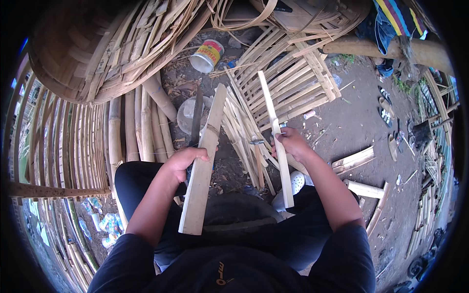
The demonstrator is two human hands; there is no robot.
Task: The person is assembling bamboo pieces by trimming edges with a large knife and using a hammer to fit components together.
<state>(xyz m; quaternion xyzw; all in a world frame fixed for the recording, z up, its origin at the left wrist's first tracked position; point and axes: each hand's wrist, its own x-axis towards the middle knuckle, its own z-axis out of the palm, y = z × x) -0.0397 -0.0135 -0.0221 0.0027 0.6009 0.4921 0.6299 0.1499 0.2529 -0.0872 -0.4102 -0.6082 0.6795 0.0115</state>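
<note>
My left hand (184, 161) is closed on a wide, pale bamboo slat (205, 146), the thumb lying across its face. Beside that slat rises a long dark knife blade (197, 117). Its lower end runs behind my left hand, so I cannot tell how the handle is held. A narrower bamboo strip (281, 161) with a knot partway along it is gripped in my right hand (291, 143). Both pieces tilt over my lap, apart from each other. Beyond them on the ground lies a heap of thin split bamboo strips (239, 132).
A slatted bamboo panel (293, 88) lies ahead, near a white, red and yellow bucket (207, 55). Woven basketry (68, 53) and bamboo poles (131, 124) crowd the left. Cut bamboo pieces (364, 189) and sandals (392, 146) are on the ground at right.
</note>
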